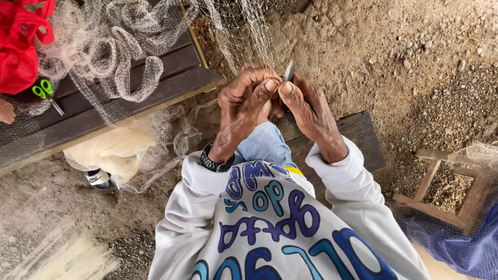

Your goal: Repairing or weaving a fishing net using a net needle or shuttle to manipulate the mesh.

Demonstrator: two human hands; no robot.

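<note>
Sandy, pebbly ground (pixel 363 46) fills the head view, with a dark plank worktop (pixel 129 98) upper left and a second dark board (pixel 358 137) under the forearms. I see a fine fishing net (pixel 244 31) hanging down from the top edge straight into both hands, and more of it heaped in loops over the worktop. Left hand (pixel 241 106) has its fingers pinched together on the mesh, thumb pressed to forefinger, black wristwatch (pixel 213 162) on that wrist. Right hand (pixel 306 111) has its fingers clamped on a small grey netting needle (pixel 288 71), its tip poking up just beside the left thumb and touching the mesh. Both hands are touching, working one spot of net between them. Progress, as I judge it: mending is mid-stitch at this point; I can't tell from the mesh which sections are finished, and the big pile draped on the worktop suggests plenty left to go through. Green-handled scissors (pixel 45 93) lie on the worktop well apart from the hands, next to a red bag (pixel 21 46). A small wooden frame (pixel 441 181) draped in netting sits far right, with blue mesh (pixel 456 243) below it.
</note>
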